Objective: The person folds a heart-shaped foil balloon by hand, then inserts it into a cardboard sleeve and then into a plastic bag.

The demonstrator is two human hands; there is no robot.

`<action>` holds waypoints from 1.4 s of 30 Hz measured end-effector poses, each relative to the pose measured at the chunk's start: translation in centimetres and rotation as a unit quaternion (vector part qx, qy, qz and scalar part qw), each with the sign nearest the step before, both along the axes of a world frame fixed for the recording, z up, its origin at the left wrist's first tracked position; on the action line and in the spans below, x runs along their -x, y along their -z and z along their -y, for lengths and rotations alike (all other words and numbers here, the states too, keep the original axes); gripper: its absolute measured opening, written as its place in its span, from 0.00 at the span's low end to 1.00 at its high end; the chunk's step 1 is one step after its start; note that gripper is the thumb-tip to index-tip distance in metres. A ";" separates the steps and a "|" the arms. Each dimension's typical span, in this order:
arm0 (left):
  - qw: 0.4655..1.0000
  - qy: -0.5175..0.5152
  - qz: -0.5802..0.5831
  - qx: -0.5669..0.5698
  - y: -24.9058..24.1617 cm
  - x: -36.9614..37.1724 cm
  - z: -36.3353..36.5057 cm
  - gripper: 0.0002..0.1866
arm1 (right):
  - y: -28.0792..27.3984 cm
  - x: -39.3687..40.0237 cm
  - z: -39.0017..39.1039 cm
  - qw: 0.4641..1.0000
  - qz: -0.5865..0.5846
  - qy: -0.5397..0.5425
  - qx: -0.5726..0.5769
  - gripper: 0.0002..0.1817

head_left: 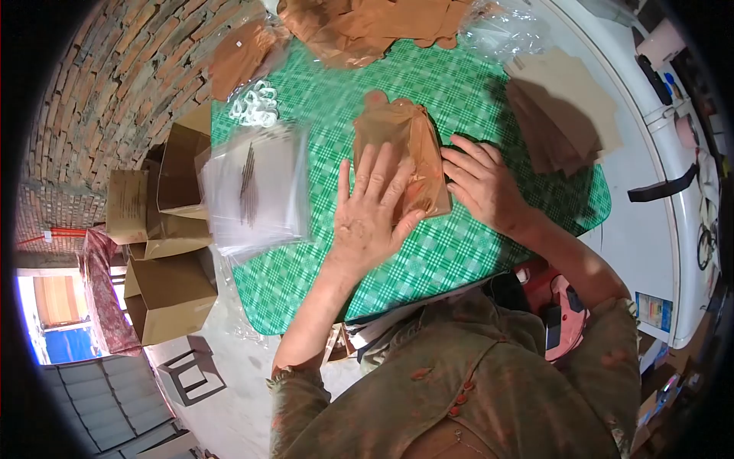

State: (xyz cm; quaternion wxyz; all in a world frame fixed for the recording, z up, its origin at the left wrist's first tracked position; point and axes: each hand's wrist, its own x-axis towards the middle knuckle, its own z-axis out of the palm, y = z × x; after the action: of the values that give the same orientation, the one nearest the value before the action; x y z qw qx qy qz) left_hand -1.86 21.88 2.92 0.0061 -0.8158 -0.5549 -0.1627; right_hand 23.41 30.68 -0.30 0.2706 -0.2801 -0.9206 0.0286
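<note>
An orange-brown plastic bag (420, 164) lies on the green checked tablecloth (321, 283), its scalloped end pointing away from me. My left hand (371, 199) rests flat on its left part, palm down with the fingers spread. At the bag's right edge is my right hand (478, 180), its fingers bent and slightly apart, with nothing visible in them. Left of the bag lies a stack of clear plastic sleeves (256, 191). White rings (256, 105) sit in a small pile above that stack.
More orange-brown bags (382, 27) lie at the far edge, beside clear plastic (505, 34). Brown sheets (566, 107) are stacked at the right. Open cardboard boxes (172, 294) stand left of the table, near a brick wall (130, 76).
</note>
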 end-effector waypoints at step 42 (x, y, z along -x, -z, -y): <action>0.999 0.017 0.026 0.040 3.1 -0.2 -3.2 0.34 | -1.9 -0.2 1.0 0.902 -0.148 -0.071 0.399 0.14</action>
State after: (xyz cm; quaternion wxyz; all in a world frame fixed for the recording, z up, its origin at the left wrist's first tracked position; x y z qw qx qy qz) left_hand -1.69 25.05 -0.19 -0.0436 -0.8204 -0.5468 -0.1613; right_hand 23.59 29.70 1.57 0.2664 -0.2909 -0.7988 0.4542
